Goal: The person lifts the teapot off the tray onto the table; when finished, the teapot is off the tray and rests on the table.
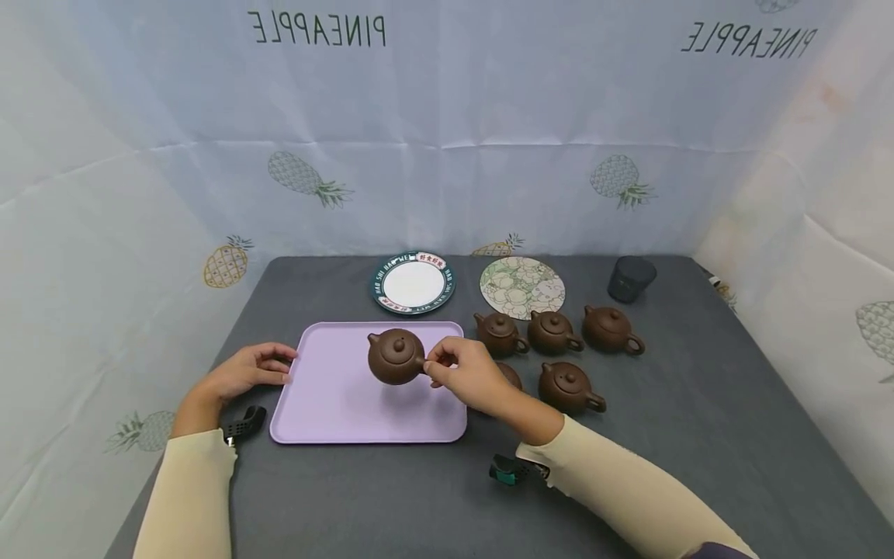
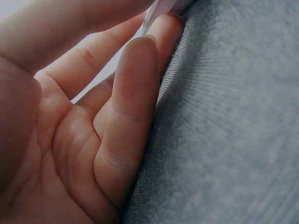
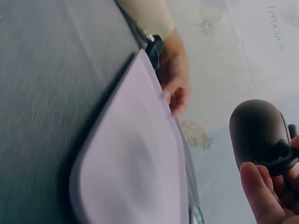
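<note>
My right hand (image 1: 469, 374) pinches a small brown teapot (image 1: 395, 357) by its handle, on the pot's right side. In the head view the teapot appears above the pale purple tray (image 1: 328, 419); the right wrist view shows a gap between the teapot (image 3: 257, 130) and the tray (image 3: 126, 168). At the tray's left edge rests my left hand (image 1: 244, 371), its fingers loosely bent and touching the rim. Close up in the left wrist view, fingers (image 2: 133, 88) lie against the grey cloth beside the tray's edge.
Several more brown teapots (image 1: 569, 387) stand right of the tray, one partly hidden by my right hand. Behind are a green-rimmed plate (image 1: 448, 284), a round patterned mat (image 1: 522, 287) and a dark cup (image 1: 631, 279). A pineapple-print curtain (image 1: 447, 194) borders the grey table (image 1: 363, 505).
</note>
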Available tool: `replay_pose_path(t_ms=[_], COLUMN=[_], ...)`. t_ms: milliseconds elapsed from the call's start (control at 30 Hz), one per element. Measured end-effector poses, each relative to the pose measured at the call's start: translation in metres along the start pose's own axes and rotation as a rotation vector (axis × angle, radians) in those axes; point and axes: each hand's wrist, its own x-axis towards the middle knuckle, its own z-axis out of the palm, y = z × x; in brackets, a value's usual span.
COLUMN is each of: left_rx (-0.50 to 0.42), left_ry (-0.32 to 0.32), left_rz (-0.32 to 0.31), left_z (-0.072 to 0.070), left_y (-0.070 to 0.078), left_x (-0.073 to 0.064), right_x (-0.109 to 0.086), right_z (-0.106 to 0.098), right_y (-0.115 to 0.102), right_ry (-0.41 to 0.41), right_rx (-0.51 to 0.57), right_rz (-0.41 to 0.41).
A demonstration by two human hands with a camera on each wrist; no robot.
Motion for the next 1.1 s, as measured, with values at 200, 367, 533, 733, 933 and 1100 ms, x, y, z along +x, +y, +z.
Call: replay_pose_path(t_ms=[200, 367, 533, 733, 933, 1100], left_rx=[-0.011, -0.013, 0.004, 0.008, 0.008, 0.009], left_ry=[-0.023, -0.011, -0.006, 0.008, 0.006, 0.009], left_rz=[0.02, -0.001, -0.017, -0.029, -0.027, -0.02], left_z=[0.001, 0.002, 0.001, 0.0, 0.0, 0.001], left_y=[-0.002, -0.005, -0.004, 0.001, 0.0, 0.0], left_x=[0.0, 0.001, 0.001, 0.002, 0.0, 0.0], right_x=[-0.016, -0.032, -0.046, -0.064, -0.088, -0.11], right_z=[-0.038, -0.07, -0.102, -0.132, -0.158, -0.184], right_y=[0.011, 0.023, 0.035, 0.042, 0.049, 0.06], right_ry=[0.026, 0.062, 0.101, 0.137, 0.182, 0.22], right_rx=[-0.065, -0.111, -0.178, -0.222, -0.295, -0.286], right_rz=[0.023, 0.062, 0.092, 0.174, 0.197, 0.22])
